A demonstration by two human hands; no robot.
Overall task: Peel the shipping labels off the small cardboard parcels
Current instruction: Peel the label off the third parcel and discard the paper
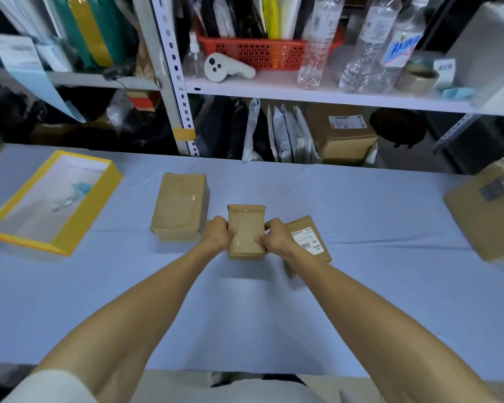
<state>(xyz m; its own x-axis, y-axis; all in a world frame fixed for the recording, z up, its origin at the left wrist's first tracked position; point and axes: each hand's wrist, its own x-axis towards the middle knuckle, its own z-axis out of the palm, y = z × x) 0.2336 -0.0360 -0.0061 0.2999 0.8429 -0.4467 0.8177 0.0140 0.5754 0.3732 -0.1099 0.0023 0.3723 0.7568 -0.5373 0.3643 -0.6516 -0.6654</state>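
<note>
A small brown cardboard parcel (246, 228) is held between both hands above the blue table, its top face bare of any label. My left hand (216, 236) grips its left side. My right hand (275, 235) grips its right side, thumb laid across the top. Just right of it, partly behind my right hand, lies another small parcel (313, 239) with a white shipping label (307, 240) on top. A larger plain parcel (179, 206) rests to the left with no label showing.
An open yellow-rimmed box (83, 212) with scraps inside sits at the far left. A big taped carton (486, 216) stands at the right edge. Shelves with bottles, a red basket (253, 52) and mailers rise behind the table (245, 309).
</note>
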